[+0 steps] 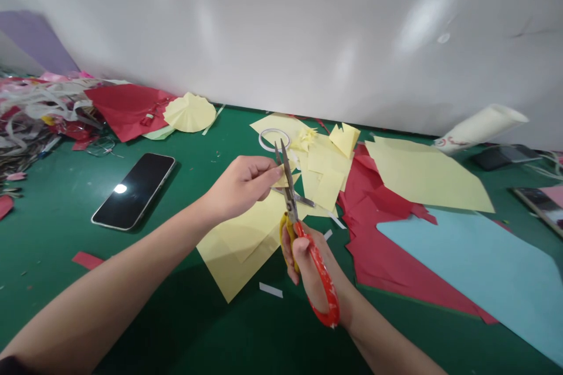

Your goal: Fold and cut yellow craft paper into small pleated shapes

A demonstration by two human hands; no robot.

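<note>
In the middle of the view, my left hand (246,184) pinches a small piece of yellow paper (280,176) between thumb and fingers. My right hand (312,263) is closed around scissors (290,202) with one red and one yellow handle. Their blades point up and away, slightly apart, and meet the small paper beside my left fingertips. Yellow sheets (233,269) lie under my hands. Beyond the blades are a roll of tape (264,139), cut yellow pieces (328,158) and another metal tool (305,200), partly hidden.
A phone (134,190) lies left on the green table (193,316), near a pleated yellow paper disc (190,112). Red paper (387,258), blue paper (479,263) and a paper roll (481,126) are right. Ribbons and scraps (48,108) pile up far left.
</note>
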